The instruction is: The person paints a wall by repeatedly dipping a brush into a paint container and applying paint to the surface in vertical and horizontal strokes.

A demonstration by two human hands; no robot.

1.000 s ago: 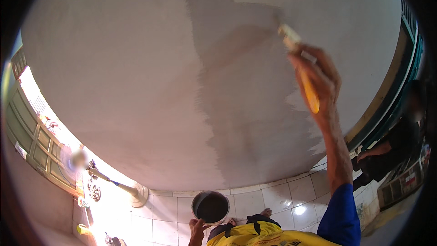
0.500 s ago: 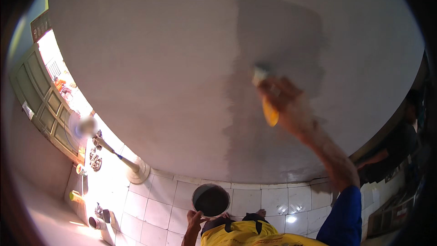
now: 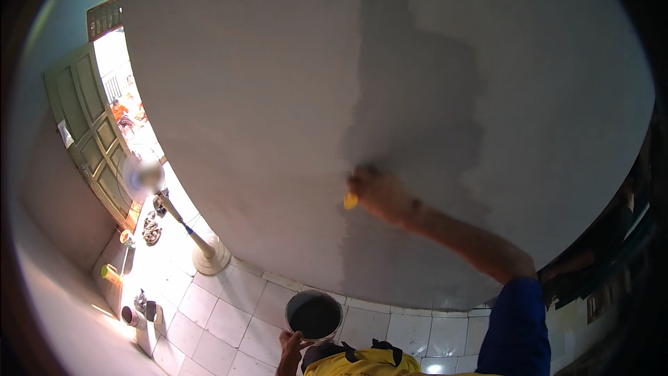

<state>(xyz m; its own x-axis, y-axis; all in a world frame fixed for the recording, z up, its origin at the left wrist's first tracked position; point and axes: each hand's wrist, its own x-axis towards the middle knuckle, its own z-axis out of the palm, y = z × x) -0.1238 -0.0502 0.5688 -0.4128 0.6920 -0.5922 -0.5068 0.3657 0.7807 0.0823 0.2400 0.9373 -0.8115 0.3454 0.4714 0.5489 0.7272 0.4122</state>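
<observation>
My right hand (image 3: 379, 191) is raised against the pale grey wall (image 3: 243, 97) and grips a paintbrush with a yellow handle (image 3: 351, 200); the bristles are hidden behind the hand. The hand sits on the left edge of a darker, wet grey painted band (image 3: 417, 118) that runs down the wall. Low in the view, my left hand (image 3: 291, 349) holds the rim of a round paint bucket (image 3: 314, 315) with dark paint inside, close to my yellow shirt.
White floor tiles (image 3: 223, 313) lie below the wall. A standing fan (image 3: 202, 247) is at the left, near an open green door (image 3: 90, 146) with bright daylight. Small cans and bottles (image 3: 132, 310) sit on the floor. Another person (image 3: 612, 230) is at the right edge.
My right hand with the brush has swept down and to the left along the painted band. My view has shifted, showing more of the door and floor.
</observation>
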